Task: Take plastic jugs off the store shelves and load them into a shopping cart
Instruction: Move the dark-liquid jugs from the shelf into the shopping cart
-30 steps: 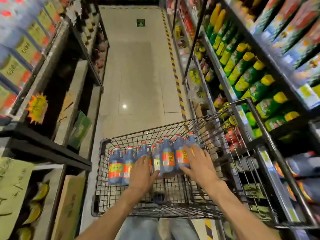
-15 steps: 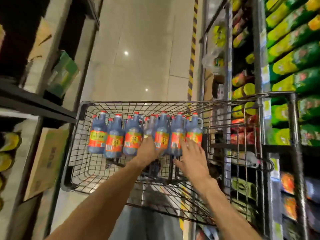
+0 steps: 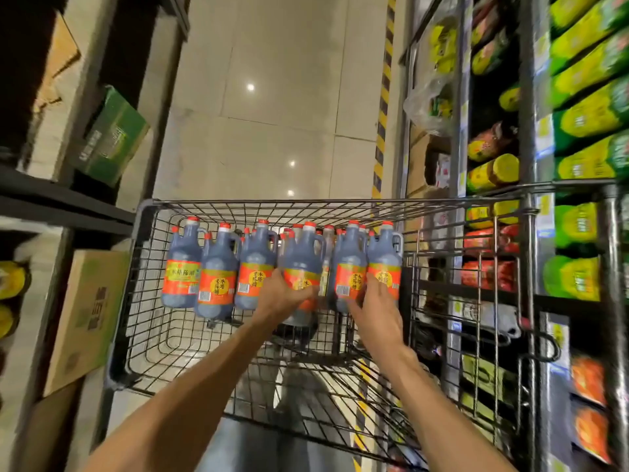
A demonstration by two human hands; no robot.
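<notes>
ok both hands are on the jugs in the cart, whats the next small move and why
Probably let go and draw both hands back. The left hand and right hand touch jugs that already stand upright in a row at the far end of the cart.

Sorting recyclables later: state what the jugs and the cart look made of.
Jugs: seemingly translucent plastic, glossy; dark liquid shows through, moulded handles, red caps, printed labels. Shopping cart: thin crossed wire, dark and slightly shiny, likely coated metal.
</notes>
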